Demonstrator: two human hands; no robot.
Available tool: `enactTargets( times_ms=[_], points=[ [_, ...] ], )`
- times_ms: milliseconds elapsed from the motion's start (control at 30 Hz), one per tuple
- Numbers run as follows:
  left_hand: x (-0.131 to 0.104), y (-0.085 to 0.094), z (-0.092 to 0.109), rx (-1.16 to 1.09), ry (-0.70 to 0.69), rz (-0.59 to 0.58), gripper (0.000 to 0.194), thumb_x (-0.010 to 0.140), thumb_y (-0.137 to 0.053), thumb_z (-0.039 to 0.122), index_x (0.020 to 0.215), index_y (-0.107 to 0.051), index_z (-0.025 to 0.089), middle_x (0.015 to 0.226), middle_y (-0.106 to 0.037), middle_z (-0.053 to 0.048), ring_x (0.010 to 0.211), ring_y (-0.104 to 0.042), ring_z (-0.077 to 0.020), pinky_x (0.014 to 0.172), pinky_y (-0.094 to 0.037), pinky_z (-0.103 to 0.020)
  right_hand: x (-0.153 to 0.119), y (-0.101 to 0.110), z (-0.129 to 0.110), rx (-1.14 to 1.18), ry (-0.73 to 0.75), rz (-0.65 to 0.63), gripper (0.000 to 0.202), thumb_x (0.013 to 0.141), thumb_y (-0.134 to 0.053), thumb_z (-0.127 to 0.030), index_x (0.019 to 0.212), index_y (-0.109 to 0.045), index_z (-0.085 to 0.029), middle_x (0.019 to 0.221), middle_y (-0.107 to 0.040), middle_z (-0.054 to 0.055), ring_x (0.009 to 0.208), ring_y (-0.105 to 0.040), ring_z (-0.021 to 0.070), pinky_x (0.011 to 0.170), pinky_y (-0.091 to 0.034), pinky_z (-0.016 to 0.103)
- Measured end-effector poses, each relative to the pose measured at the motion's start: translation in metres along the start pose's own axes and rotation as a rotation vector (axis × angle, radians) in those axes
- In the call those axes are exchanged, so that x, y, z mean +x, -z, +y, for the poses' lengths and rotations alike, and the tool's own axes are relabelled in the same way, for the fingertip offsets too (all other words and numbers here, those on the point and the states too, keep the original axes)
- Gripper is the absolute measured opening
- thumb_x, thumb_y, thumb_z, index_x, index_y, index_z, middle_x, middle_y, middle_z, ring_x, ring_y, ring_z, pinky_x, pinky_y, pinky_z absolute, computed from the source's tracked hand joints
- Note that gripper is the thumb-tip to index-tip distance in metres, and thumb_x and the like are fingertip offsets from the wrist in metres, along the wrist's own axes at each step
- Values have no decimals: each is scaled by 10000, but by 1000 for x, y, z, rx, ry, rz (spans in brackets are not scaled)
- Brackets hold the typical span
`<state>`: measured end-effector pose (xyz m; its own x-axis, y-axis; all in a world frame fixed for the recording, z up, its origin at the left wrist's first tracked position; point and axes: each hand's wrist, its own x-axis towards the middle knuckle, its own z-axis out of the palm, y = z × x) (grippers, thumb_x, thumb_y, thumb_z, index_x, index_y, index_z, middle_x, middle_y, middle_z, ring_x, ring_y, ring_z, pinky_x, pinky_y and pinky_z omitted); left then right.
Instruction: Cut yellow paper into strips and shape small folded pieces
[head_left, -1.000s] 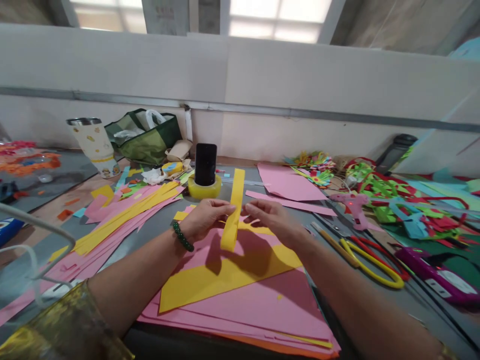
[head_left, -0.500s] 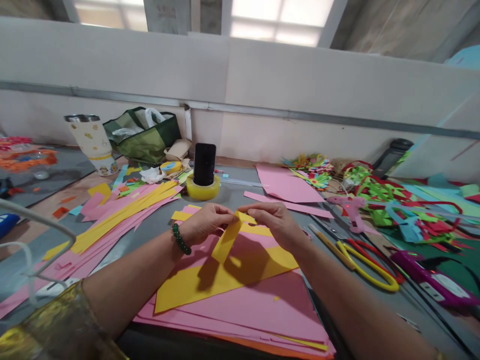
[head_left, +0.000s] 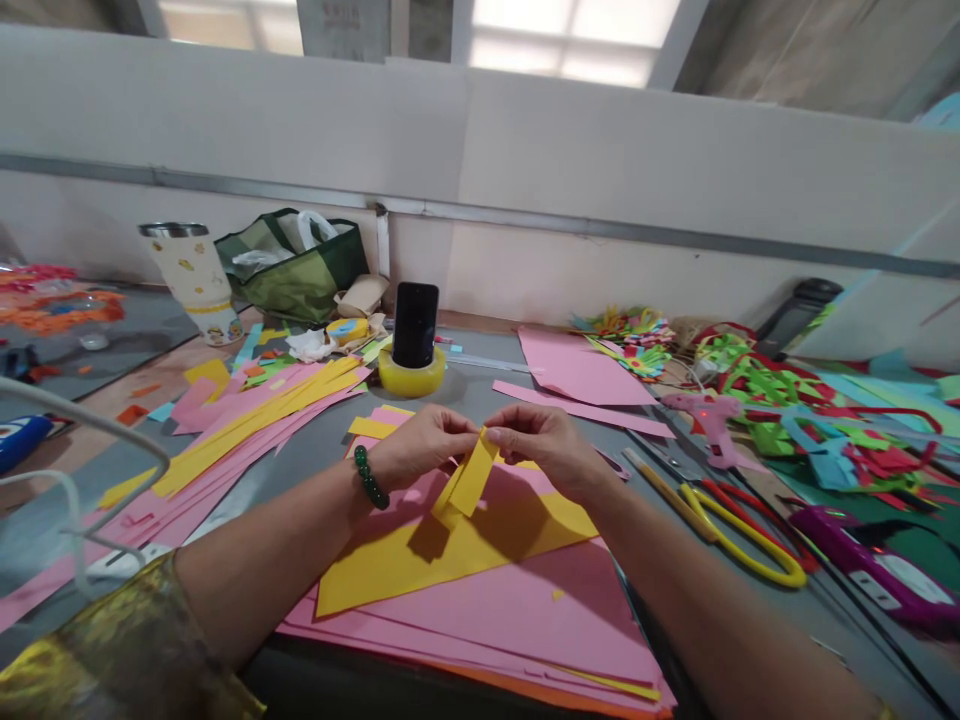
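Observation:
Between both hands hangs a folded yellow paper strip [head_left: 472, 480], its two layers slanting down to the left. My left hand [head_left: 431, 440] pinches its top edge from the left, with a green bead bracelet on the wrist. From the right, the thumb and fingers of my right hand [head_left: 536, 440] close on the same top edge. Beneath them a wide yellow paper sheet [head_left: 375, 570] lies across a stack of pink paper [head_left: 525, 610]. Shadows of the hands and strip fall on the yellow sheet.
Behind stands a phone [head_left: 415, 325] in a yellow tape roll [head_left: 411, 372]. Left are paper strips [head_left: 247, 425], a tumbler [head_left: 196, 285] and a green bag [head_left: 300, 270]. Right lie yellow-handled scissors [head_left: 750, 540], a pink glue gun [head_left: 712, 420], a purple device [head_left: 877, 570] and coloured paper scraps [head_left: 817, 410].
The yellow strip, bent open before, is now folded over, its two parts nearly together. My right hand has drawn closer to my left. The view has shifted slightly.

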<state>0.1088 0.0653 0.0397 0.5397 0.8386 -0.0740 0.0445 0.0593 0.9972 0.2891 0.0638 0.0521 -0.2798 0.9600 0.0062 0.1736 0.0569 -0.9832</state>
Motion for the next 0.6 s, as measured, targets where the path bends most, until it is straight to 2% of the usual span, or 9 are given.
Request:
enactTargets(
  times_ms=[133,233,333,433,533,600],
  points=[
    [0,-3,-2,-25,12,27,290,646,-730,410,662,-675,125,612,-585,1,545,-497,-72,528,-361,-192,1,-2,1,10,24,-4,268,600,-774,-368,724,-668,-155,573,-612,-16,528,-518,89,527,-411,247],
    [0,-4,-3,-103,11,8,305,638,-741,425,679,-673,131,630,-599,-2,542,-508,-71,543,-384,-196,2,-1,2,33,60,54,276,588,-783,-356,730,-654,-157,572,-604,-24,512,-509,84,517,-416,248],
    [0,-5,-3,-141,37,-32,350,653,-716,473,715,-674,131,676,-641,-31,571,-558,-100,567,-425,-221,4,4,3,80,98,129,296,567,-795,-356,732,-644,-162,558,-581,-40,483,-487,74,512,-431,250],
    [0,-5,-3,-113,26,-26,371,684,-678,485,761,-681,122,727,-669,-69,625,-602,-138,595,-451,-250,4,6,1,78,60,128,301,579,-790,-381,729,-644,-163,569,-578,-40,482,-492,67,515,-447,241],
    [1,-5,-4,-25,-34,11,321,724,-638,435,710,-664,115,655,-633,-45,557,-551,-113,542,-408,-228,2,7,-1,36,-30,68,306,609,-772,-414,722,-649,-158,619,-620,-13,541,-549,80,536,-463,227],
    [1,-5,-3,34,-64,39,279,740,-611,385,646,-632,123,558,-552,4,477,-451,-75,476,-332,-205,2,6,-1,40,-56,62,315,591,-787,-405,732,-649,-159,633,-639,-7,559,-573,85,539,-468,217]
  ],
)
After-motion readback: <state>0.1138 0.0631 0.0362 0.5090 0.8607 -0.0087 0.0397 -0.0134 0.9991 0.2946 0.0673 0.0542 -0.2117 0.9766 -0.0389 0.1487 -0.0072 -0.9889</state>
